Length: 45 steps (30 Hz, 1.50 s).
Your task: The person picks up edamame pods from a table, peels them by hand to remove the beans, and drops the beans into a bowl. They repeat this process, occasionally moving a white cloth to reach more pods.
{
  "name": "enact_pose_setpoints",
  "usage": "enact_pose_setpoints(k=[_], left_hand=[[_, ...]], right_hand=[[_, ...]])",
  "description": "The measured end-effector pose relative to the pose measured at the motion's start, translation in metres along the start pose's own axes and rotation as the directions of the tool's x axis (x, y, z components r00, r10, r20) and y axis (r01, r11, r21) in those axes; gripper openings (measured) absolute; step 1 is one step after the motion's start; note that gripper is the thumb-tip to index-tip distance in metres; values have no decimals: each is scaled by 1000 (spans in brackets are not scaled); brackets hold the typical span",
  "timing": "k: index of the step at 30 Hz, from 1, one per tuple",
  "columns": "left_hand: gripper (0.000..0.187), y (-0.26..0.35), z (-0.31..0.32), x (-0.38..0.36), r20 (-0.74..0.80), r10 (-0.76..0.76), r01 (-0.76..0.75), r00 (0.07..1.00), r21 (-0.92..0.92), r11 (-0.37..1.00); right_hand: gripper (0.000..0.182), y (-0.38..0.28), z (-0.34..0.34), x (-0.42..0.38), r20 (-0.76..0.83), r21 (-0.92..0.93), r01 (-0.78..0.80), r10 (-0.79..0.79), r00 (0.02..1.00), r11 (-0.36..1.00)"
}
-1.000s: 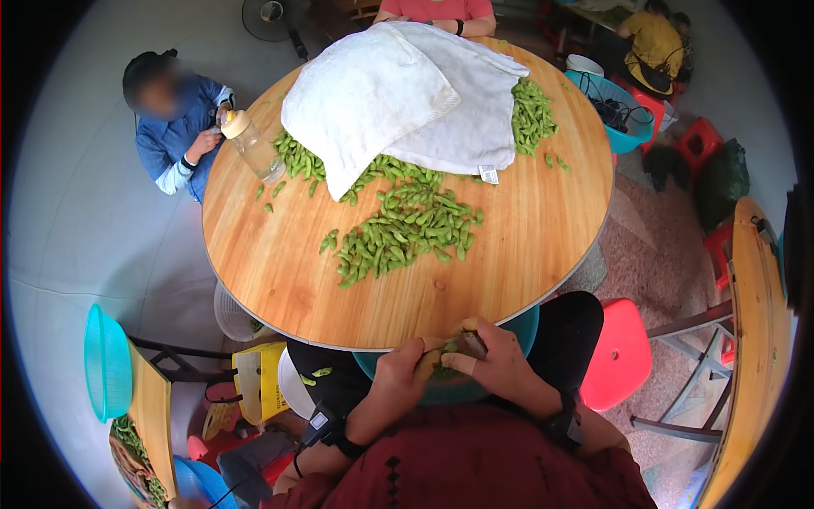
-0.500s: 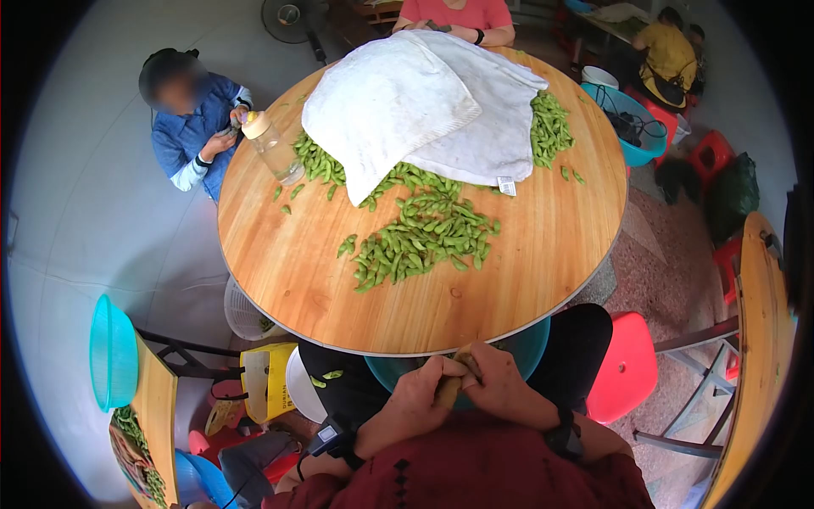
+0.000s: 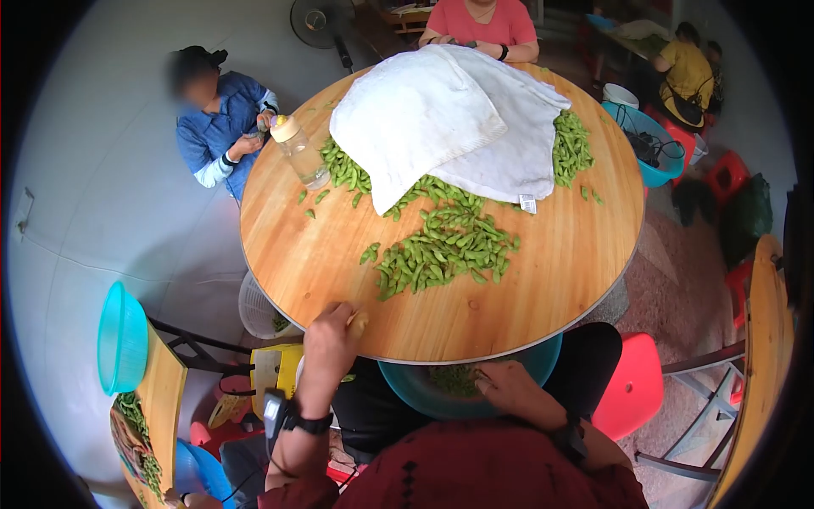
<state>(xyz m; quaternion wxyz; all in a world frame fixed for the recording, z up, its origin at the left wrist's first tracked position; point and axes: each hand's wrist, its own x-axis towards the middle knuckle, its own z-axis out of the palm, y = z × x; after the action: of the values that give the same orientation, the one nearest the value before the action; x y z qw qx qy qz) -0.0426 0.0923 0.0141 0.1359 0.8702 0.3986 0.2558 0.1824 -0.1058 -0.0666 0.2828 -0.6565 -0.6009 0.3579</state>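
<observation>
My left hand (image 3: 331,346) is at the near edge of the round wooden table (image 3: 526,314), fingers curled in. A yellowish piece shows at its fingertips; whether it is a finger cover or something held, I cannot make out. My right hand (image 3: 513,388) is low over the teal basin (image 3: 415,399) on my lap, fingers loosely apart, tips near the green pods (image 3: 458,378) inside. On the table, ahead of my left hand, lies a loose heap of edamame pods (image 3: 445,254). White cloths (image 3: 415,119) cover more pods behind it.
A water bottle (image 3: 303,157) stands at the table's left. Two people sit at this table, one left in blue (image 3: 220,127), one across in pink (image 3: 487,21). A red stool (image 3: 629,386) is right of my legs; a yellow bag (image 3: 275,369) is on the left.
My hands were together above the basin's near side. Now the left has moved forward and left to the table edge, and the right has moved slightly right, over the basin. The view has shifted.
</observation>
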Motion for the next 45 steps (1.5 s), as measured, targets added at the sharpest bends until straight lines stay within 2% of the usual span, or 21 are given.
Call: enact_pose_setpoints(k=[1,4,7,9,12,15,17,18,20,21,22,24,29,31,35,37,38,39,40,42,45], left_hand=[[19,-6,19,18,-19,-13,13,1000,2,1000],[17,-17,56,42,-34,-5,7,999,38,999],[17,-14,62,47,-18,34,-32,999,58,998],[17,-11,60,43,-4,38,-38,999,44,998],[19,-2,53,39,-90,96,-93,991,44,995],[19,23,39,30,-80,24,-23,997,10,1000],[22,38,34,20,88,-8,39,996,-356,934],[22,45,36,14,98,1,35,995,-365,931],[20,58,43,-1,222,110,92,969,-735,672],[27,64,46,-6,227,176,66,958,-771,634],[27,69,48,-10,232,180,69,956,-773,631],[33,78,49,-16,280,227,99,933,-804,587],[45,81,53,-20,305,234,94,923,-770,631],[48,85,52,-18,230,277,-19,933,-737,676],[38,93,43,-20,213,293,-70,932,-687,724],[37,99,33,-27,139,487,-388,862,-437,812],[37,98,35,-31,142,480,-381,866,-437,815],[36,95,39,-36,346,256,118,903,-772,625],[35,93,43,-40,602,137,575,787,-796,190],[33,93,47,-43,595,118,570,795,-799,192],[28,95,52,-43,568,76,546,820,-814,198]], right_hand=[[23,-5,-4,1,-7,-8,3,-3,1000,1000],[29,-25,-17,-6,65,159,-63,53,996,985],[31,-33,-26,-13,111,268,-195,171,979,943],[28,-41,-34,-15,113,362,-130,95,989,923],[26,-53,-41,-8,63,353,-60,40,997,934],[27,-55,-43,0,100,376,-36,-2,995,926],[27,-56,-41,7,92,402,-34,-4,996,915],[27,-56,-41,9,91,426,-28,-12,996,904],[26,-60,-46,8,127,459,-65,7,992,886],[26,-61,-47,8,169,491,-92,8,986,866],[26,-61,-47,7,167,493,-97,15,986,864],[25,-59,-45,6,103,759,-113,53,993,642],[26,-62,-49,4,42,783,-96,101,994,615],[26,-61,-48,4,38,789,-94,105,994,607],[22,-59,-48,1,29,817,-76,91,995,572],[21,-55,-47,-3,51,817,-90,84,995,570],[21,-52,-48,-5,126,871,-127,35,991,475],[21,-50,-47,-7,193,911,-170,-24,981,376],[21,-47,-44,-6,197,912,-174,-24,980,372],[21,-41,-41,0,287,956,-280,-81,954,92],[23,-36,-34,0,271,958,-269,-1,963,99]])
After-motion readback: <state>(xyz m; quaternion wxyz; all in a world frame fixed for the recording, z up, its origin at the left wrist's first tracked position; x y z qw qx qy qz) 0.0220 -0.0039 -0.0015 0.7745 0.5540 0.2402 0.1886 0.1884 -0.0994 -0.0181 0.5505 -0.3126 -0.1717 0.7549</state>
